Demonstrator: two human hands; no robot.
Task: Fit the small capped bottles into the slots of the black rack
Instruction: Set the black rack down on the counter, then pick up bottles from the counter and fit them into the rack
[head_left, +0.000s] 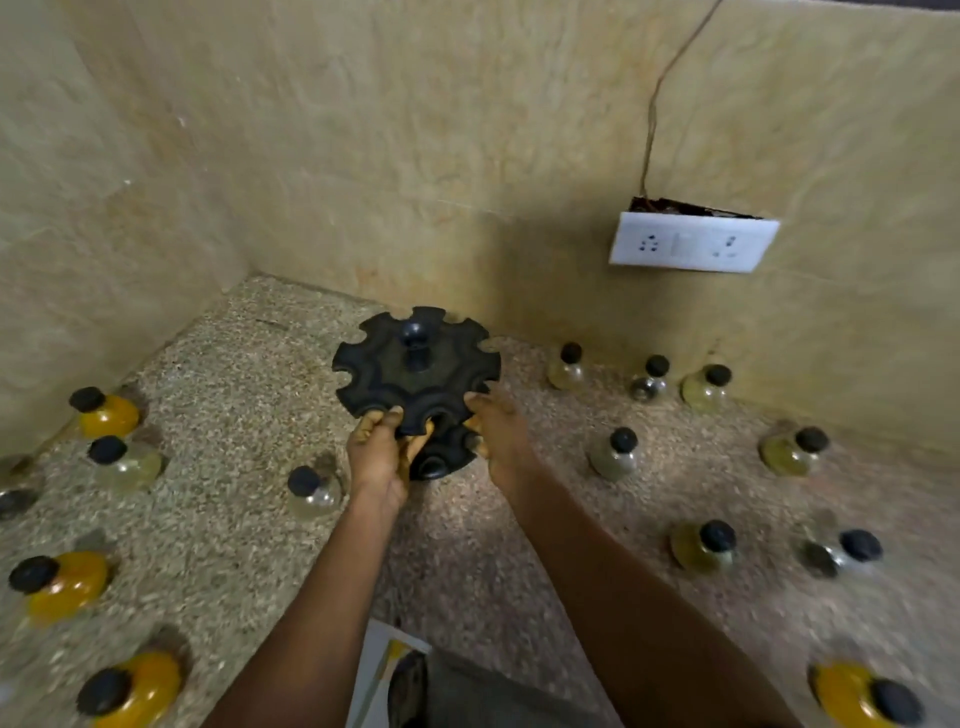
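Squarely between both hands: one black rack (415, 371), gripped at its near rim.

Left hand (375, 457) and right hand (498, 439) each clamped on the rack's scalloped, empty top tier; lower tier mostly hidden beneath. Fifteen black-capped bottles (615, 452) counted on speckled counter (249, 374) either side of grip, edge ones blurred or cut off.

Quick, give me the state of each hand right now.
Left hand: closed on the near edge of the black rack.
Right hand: gripping the rack's near right edge.
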